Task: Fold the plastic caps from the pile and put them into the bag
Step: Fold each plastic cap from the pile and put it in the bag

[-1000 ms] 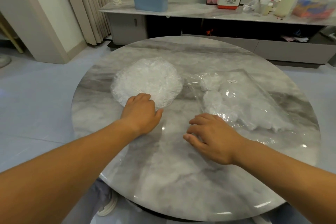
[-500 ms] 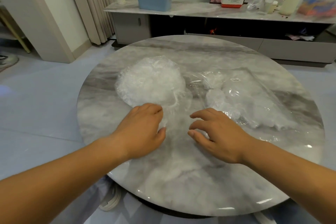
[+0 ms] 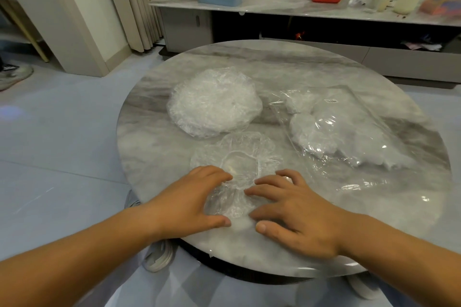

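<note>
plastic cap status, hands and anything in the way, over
Left hand and right hand both flat on one cap, spread unfolded on the table. Pile and bag lie beyond it. Nothing blocking.

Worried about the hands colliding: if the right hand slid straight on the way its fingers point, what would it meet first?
The right hand points left, fingertips already touching the spread cap, so that plastic comes first; just beyond it, likely the left hand.
</note>
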Action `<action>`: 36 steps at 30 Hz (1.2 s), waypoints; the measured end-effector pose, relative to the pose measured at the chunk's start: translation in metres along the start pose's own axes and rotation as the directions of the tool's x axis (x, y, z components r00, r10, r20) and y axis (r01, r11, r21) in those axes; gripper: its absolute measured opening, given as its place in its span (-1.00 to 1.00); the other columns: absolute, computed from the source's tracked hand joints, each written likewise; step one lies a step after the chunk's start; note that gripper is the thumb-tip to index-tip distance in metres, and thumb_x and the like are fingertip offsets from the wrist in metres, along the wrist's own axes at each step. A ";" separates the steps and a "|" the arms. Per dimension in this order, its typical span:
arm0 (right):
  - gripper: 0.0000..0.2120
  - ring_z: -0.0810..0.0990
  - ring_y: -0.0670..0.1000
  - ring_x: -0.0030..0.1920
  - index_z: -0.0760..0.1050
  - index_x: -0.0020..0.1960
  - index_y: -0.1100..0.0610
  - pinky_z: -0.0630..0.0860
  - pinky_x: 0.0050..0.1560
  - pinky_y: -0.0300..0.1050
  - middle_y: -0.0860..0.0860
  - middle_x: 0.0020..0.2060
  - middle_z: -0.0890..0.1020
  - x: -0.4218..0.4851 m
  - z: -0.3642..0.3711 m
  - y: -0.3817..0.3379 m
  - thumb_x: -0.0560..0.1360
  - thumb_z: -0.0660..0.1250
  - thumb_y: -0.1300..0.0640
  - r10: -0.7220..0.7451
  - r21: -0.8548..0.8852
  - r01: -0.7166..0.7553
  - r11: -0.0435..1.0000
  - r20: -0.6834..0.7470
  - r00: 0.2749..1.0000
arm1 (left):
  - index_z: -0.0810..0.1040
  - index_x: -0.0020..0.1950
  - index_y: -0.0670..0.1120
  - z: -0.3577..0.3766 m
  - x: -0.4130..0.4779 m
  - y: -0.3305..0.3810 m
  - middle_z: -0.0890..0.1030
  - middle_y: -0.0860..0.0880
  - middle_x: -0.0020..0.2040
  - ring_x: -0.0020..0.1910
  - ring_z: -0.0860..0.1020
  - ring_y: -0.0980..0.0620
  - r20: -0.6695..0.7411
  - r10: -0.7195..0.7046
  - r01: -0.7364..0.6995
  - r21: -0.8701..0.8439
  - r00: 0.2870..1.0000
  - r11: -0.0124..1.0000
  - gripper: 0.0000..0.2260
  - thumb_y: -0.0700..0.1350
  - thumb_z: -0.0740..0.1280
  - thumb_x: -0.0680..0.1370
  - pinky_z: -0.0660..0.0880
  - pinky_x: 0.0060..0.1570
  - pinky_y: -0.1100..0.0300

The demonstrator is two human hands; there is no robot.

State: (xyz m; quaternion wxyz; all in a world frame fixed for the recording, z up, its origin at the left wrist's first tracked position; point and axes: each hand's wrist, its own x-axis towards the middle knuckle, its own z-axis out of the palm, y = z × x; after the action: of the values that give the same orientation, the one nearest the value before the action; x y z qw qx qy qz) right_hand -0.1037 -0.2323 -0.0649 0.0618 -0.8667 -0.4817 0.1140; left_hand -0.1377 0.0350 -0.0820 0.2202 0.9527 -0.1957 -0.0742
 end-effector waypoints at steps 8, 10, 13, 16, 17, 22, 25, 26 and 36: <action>-0.31 0.08 -0.13 0.56 0.41 0.48 -0.11 0.05 0.52 -0.06 -0.16 0.56 0.27 -0.007 0.008 -0.003 0.62 -0.25 -0.35 -0.028 0.078 0.026 0.997 0.032 0.999 | 0.35 0.49 0.12 0.002 0.003 -0.008 0.40 0.23 0.37 0.36 0.32 0.28 -0.013 -0.024 0.023 -0.054 1.000 0.998 -0.24 0.28 0.53 0.36 0.30 0.40 0.28; -0.30 0.10 -0.15 0.55 0.39 0.49 -0.08 0.09 0.51 -0.06 -0.17 0.55 0.28 -0.007 0.011 -0.004 0.62 -0.27 -0.34 -0.029 0.084 0.026 0.996 0.031 0.999 | 0.35 0.48 0.12 0.002 0.003 -0.009 0.40 0.25 0.35 0.36 0.32 0.29 -0.010 -0.024 0.024 -0.067 1.000 0.997 -0.23 0.27 0.54 0.35 0.31 0.38 0.30; -0.26 0.14 -0.18 0.53 0.36 0.52 -0.03 0.11 0.50 -0.09 -0.18 0.53 0.31 -0.007 0.014 -0.003 0.60 -0.27 -0.36 -0.007 0.111 0.007 0.994 0.001 1.000 | 0.33 0.50 0.13 0.001 0.004 -0.009 0.37 0.29 0.34 0.36 0.31 0.31 0.001 -0.021 0.021 -0.074 1.000 0.997 -0.18 0.27 0.56 0.32 0.29 0.38 0.34; -0.28 0.20 -0.27 0.51 0.36 0.53 -0.04 0.13 0.51 -0.20 -0.21 0.50 0.35 -0.009 0.013 0.000 0.59 -0.16 -0.40 0.058 0.241 -0.039 0.970 -0.070 0.996 | 0.25 0.53 0.20 -0.001 0.003 -0.011 0.37 0.35 0.36 0.36 0.30 0.40 0.016 -0.030 0.032 -0.114 0.999 0.993 -0.10 0.28 0.58 0.28 0.27 0.37 0.41; -0.30 0.20 -0.31 0.50 0.36 0.53 -0.05 0.12 0.50 -0.26 -0.25 0.49 0.34 -0.010 0.012 0.002 0.59 -0.10 -0.40 0.095 0.308 -0.065 0.949 -0.082 0.992 | 0.24 0.53 0.22 -0.002 0.003 -0.011 0.40 0.36 0.35 0.34 0.32 0.42 0.009 -0.038 0.039 -0.140 0.999 0.989 -0.08 0.28 0.59 0.27 0.29 0.35 0.43; -0.32 0.30 -0.38 0.42 0.43 0.48 -0.03 0.18 0.41 -0.45 -0.32 0.41 0.41 -0.005 0.007 0.008 0.52 0.03 -0.37 0.262 0.607 -0.162 0.778 -0.080 0.962 | 0.37 0.44 0.19 -0.009 0.007 -0.009 0.56 0.29 0.21 0.19 0.52 0.34 -0.085 -0.106 0.079 -0.278 0.991 0.957 -0.27 0.18 0.59 0.33 0.46 0.18 0.39; -0.35 0.35 -0.37 0.38 0.48 0.45 -0.05 0.21 0.39 -0.45 -0.32 0.34 0.47 0.001 0.004 0.010 0.52 0.06 -0.37 0.313 0.672 -0.182 0.717 -0.078 0.946 | 0.46 0.33 0.19 -0.010 0.009 -0.005 0.64 0.22 0.04 0.07 0.58 0.29 -0.132 -0.209 0.144 -0.390 0.969 0.910 -0.44 0.14 0.56 0.39 0.50 0.09 0.38; -0.41 0.37 -0.37 0.37 0.49 0.43 -0.06 0.22 0.37 -0.46 -0.33 0.31 0.50 0.002 0.003 0.010 0.57 0.07 -0.36 0.321 0.681 -0.185 0.709 -0.077 0.944 | 0.48 0.29 0.19 -0.010 0.011 -0.003 0.65 0.18 -0.01 0.01 0.60 0.25 -0.137 -0.251 0.171 -0.428 0.958 0.888 -0.50 0.12 0.55 0.41 0.53 0.07 0.34; -0.34 0.32 -0.11 0.34 0.49 0.31 -0.12 0.27 0.42 -0.08 -0.16 0.41 0.38 0.010 0.008 0.015 0.58 -0.22 -0.37 0.259 0.197 -0.244 0.950 -0.054 0.964 | 0.52 0.14 0.09 -0.003 0.041 -0.008 0.51 0.10 0.06 0.00 0.52 0.17 -0.270 -0.454 0.363 -0.324 0.849 0.873 -0.57 0.25 0.51 0.40 0.53 0.08 0.17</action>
State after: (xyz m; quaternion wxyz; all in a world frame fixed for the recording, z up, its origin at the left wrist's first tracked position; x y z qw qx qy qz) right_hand -0.0888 -0.2318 -0.0776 0.1476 -0.9151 -0.3514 0.1313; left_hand -0.0967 0.0255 -0.0850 0.3528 0.9332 0.0654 0.0199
